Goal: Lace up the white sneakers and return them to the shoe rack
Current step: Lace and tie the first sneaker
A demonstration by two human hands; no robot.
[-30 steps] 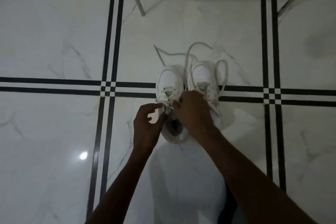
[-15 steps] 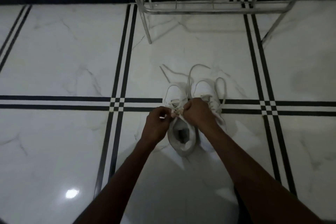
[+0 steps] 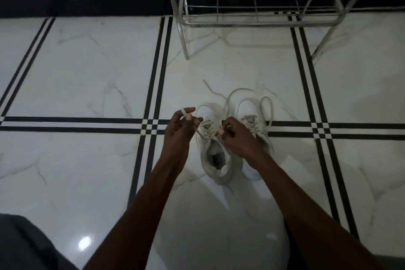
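Note:
Two white sneakers stand side by side on the marble floor, toes pointing away from me. The left sneaker [image 3: 215,160] shows its open collar and part-laced eyelets. The right sneaker [image 3: 252,120] is partly hidden under my right forearm. My left hand [image 3: 178,131] is just left of the left sneaker, pinching a lace end that runs taut to its eyelets. My right hand [image 3: 237,136] is over the left sneaker's tongue, fingers closed on the other lace. Loose lace loops [image 3: 232,96] lie on the floor beyond the toes.
A chrome wire shoe rack [image 3: 254,22] stands against the wall straight ahead, its low shelf bare, its front legs reaching the floor at left and right. Black stripe lines cross the white floor. Dark cloth [image 3: 28,245] fills the lower left corner.
The view has tilted up, showing more of the rack. My left hand has pulled away to the left, drawing the lace taut. My right hand stays over the left sneaker.

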